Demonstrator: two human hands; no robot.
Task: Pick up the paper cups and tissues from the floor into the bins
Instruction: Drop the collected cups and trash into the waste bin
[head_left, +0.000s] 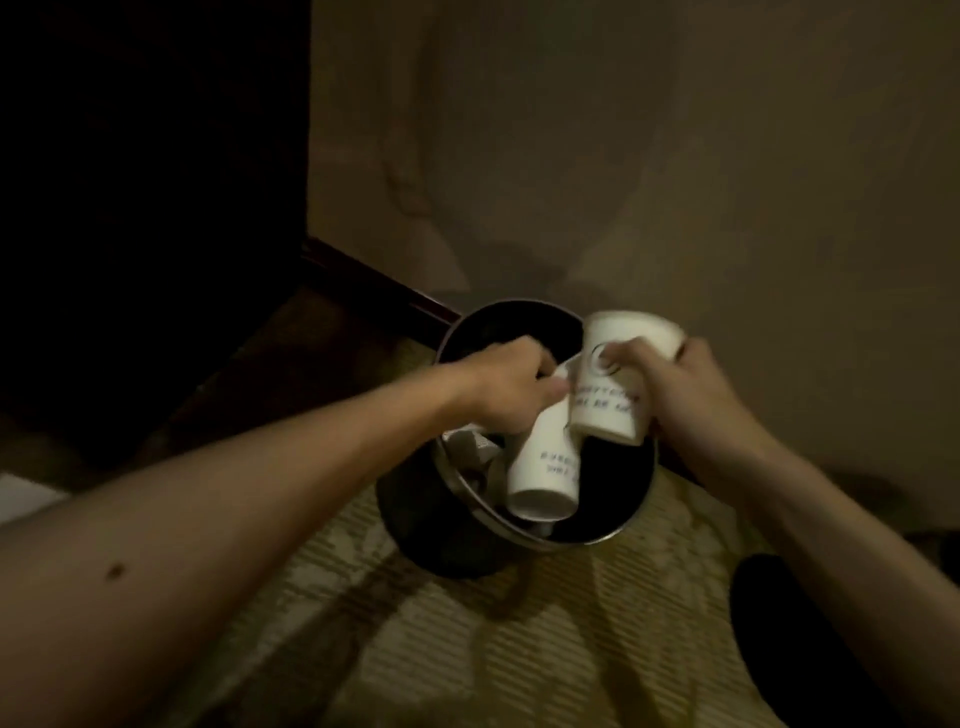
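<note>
The left hand (511, 387) curls its fingers round the upper end of the left paper cup (545, 467), which slants down with its lower end inside the rim of the bin (441, 540). Crumpled tissues (467, 449) lie in the bin against its left wall (dim and blurred, so little detail shows). The bin stands on striped carpet (467, 649). The right paper cup (613, 384) hangs over the bin's right rim, touching the left cup, and the right hand (696, 410) grips it with thumb and fingers wrapped round its side.

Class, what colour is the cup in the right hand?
White cup with dark print; head view.
</note>
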